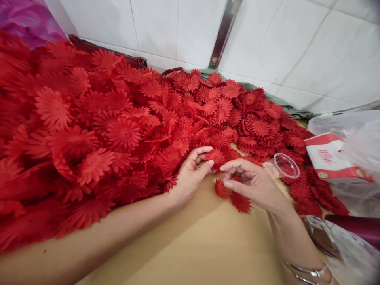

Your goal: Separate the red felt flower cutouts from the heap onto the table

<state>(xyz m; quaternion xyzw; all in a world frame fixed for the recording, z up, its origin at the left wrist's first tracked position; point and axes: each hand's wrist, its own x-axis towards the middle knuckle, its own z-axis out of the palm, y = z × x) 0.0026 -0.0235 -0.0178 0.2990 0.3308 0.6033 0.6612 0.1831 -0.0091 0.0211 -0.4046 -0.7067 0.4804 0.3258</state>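
Note:
My left hand (pixel 190 178) is at the middle of the head view, at the edge of a large heap of red artificial flower petal layers (pixel 124 134). Its thumb and curled fingers close on one small red flower piece (pixel 215 156). Opposite it, my right hand (pixel 252 182) hovers over the table with its fingers half bent and a gap between thumb and forefinger. Just below its fingertips are a slightly blurred red flower piece (pixel 221 189) and another, darker flower piece (pixel 240 202). Whether the right thumb touches them is unclear.
A clear plastic cup (pixel 286 165) lies to the right, near a red and white box (pixel 334 156) and clear plastic bags (pixel 360 138). A dark red cylindrical object (pixel 356 227) lies lower right. White tiled wall (pixel 157 27) rises behind the heap; the tan tabletop (pixel 178 245) is in front.

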